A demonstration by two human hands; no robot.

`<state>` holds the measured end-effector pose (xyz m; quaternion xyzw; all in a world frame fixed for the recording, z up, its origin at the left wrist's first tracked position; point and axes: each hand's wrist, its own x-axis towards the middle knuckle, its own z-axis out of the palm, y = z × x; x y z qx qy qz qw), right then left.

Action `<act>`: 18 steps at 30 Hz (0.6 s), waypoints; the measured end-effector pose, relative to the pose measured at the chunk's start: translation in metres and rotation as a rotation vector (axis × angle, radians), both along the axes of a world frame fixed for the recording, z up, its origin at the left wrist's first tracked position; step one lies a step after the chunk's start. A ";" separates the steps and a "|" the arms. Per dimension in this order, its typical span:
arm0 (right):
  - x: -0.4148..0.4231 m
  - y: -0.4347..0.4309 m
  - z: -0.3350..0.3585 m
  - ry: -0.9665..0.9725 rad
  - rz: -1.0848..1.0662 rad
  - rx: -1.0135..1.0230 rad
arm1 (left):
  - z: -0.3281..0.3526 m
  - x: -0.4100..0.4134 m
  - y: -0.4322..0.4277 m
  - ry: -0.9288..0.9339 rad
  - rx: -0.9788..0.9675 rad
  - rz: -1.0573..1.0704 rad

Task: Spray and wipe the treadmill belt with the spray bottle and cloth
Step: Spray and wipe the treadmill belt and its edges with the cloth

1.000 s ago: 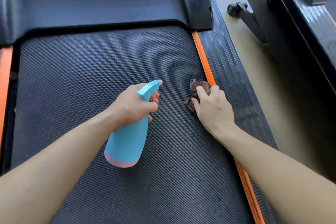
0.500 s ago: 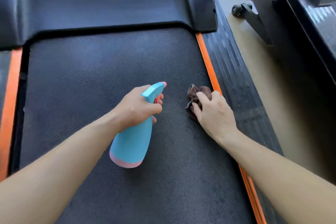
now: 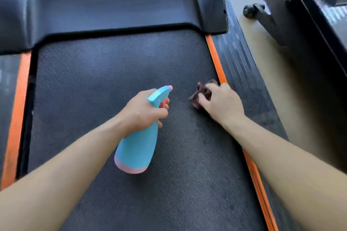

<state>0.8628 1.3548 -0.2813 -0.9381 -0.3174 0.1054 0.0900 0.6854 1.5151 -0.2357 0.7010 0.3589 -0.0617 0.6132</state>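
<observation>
I see the left hand (image 3: 142, 112) clamped round the neck of the blue spray bottle (image 3: 138, 148), nozzle ahead of the grip and base hanging behind it. The right hand (image 3: 222, 106) has its fingers curled on the bunched brown cloth (image 3: 202, 91), holding it on the treadmill belt (image 3: 112, 73) just left of the orange strip (image 3: 216, 62).

L hand (image 3: 142, 112): fingers curled round bottle (image 3: 137, 148) neck. R hand (image 3: 221, 105): palm down, fingers bunching cloth (image 3: 203, 90). Both forearms extended fwd.

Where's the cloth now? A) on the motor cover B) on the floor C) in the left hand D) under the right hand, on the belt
D: the right hand grips the cloth against the belt, near the orange strip; the left hand holds the spray bottle.
</observation>
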 end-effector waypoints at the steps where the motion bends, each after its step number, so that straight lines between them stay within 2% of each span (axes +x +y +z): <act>1: -0.006 -0.011 0.004 0.039 0.024 -0.028 | 0.001 -0.001 -0.001 0.008 0.002 0.007; 5: -0.020 -0.035 0.020 0.127 0.120 -0.088 | 0.004 -0.006 -0.004 -0.003 -0.001 0.009; 9: -0.017 -0.036 0.021 0.011 0.036 0.048 | 0.013 -0.015 -0.008 0.013 -0.001 -0.022; 13: -0.040 -0.035 -0.006 -0.139 0.100 -0.092 | 0.019 -0.029 -0.013 0.040 0.024 -0.020; 15: -0.050 -0.035 -0.015 -0.224 0.138 -0.099 | 0.017 -0.036 -0.017 0.063 0.034 -0.036; 18: -0.048 -0.033 -0.019 -0.246 0.181 -0.065 | 0.010 -0.041 -0.023 0.070 0.043 -0.037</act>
